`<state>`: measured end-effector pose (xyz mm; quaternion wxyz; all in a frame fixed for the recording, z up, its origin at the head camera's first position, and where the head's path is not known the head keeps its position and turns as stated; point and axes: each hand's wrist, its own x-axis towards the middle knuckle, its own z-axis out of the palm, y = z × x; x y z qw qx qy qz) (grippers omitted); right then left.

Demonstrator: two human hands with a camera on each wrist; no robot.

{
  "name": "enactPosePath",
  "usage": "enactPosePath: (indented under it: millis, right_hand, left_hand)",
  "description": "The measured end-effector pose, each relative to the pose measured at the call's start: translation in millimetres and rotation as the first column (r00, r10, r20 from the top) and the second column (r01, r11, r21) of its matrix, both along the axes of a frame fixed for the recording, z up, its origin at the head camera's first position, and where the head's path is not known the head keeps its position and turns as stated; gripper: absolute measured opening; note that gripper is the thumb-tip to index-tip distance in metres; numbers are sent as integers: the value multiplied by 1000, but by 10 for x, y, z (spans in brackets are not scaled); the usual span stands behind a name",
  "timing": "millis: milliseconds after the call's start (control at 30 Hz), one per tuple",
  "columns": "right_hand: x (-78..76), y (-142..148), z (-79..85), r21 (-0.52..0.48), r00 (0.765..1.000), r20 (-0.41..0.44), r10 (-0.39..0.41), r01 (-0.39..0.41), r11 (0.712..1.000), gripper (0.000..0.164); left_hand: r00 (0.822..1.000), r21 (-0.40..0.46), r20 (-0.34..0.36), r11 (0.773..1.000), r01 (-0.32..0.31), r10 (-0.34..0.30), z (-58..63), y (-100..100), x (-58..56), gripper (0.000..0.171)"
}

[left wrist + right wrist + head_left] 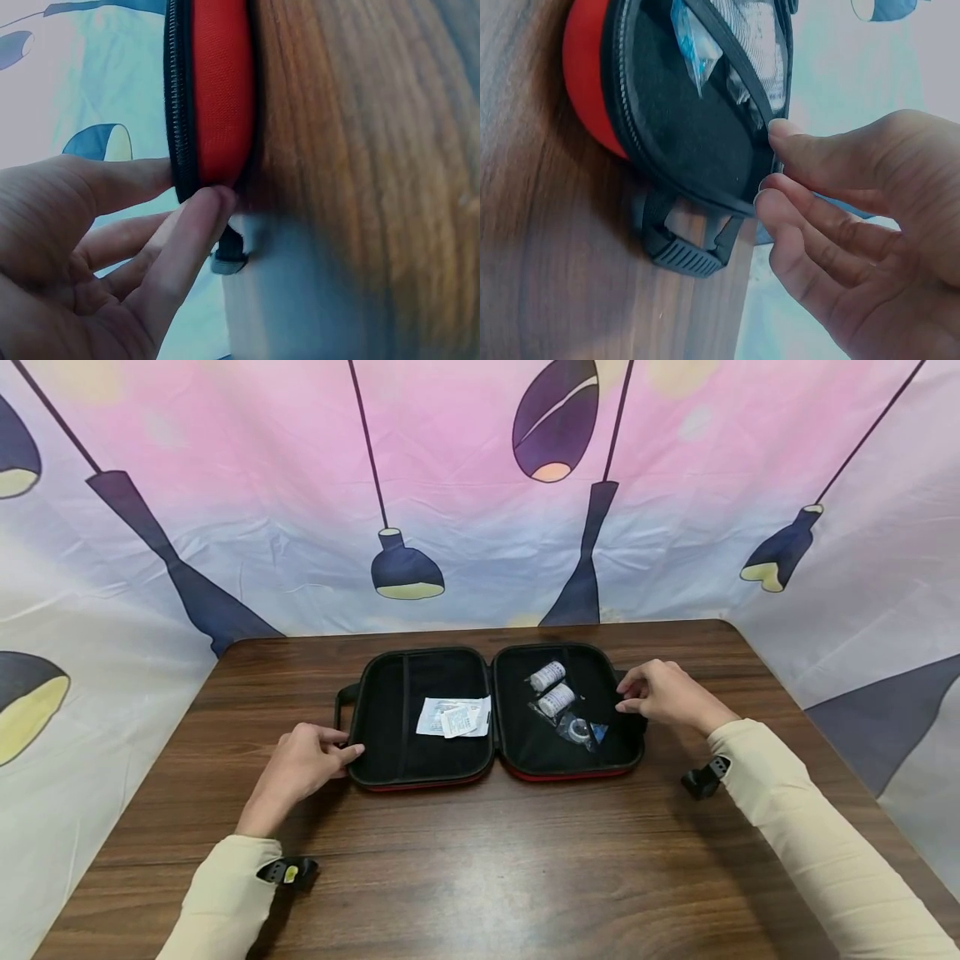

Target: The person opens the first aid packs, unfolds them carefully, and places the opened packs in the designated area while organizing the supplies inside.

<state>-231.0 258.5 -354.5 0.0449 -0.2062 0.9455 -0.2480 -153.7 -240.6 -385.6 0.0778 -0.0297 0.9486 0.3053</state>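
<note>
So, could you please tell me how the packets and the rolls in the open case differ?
The packets are flat, while the rolls are cylindrical. The packets overlap in the left half; the rolls lie side by side in the right half. Both are mainly white.

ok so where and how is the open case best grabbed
Probably by the zippered outer rim of each half, coming from left and right at once: the case lies open and flat, its raised edges give something to pinch, and the white packets lie inward, near the middle fold.
</note>
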Motion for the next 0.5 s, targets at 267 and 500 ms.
enactPosePath:
  millis: [267, 500]
  right_hand:
    - [-16, 94, -57, 18, 998, 37, -56, 55, 998, 25]
    - [-3, 149, -156, -7, 984, 141, -108, 110, 994, 33]
  left_hand:
    - [994, -74, -102, 997, 18, -26, 98, -3, 21, 25]
    - [992, -12, -117, 999, 48, -49, 198, 77, -54, 23]
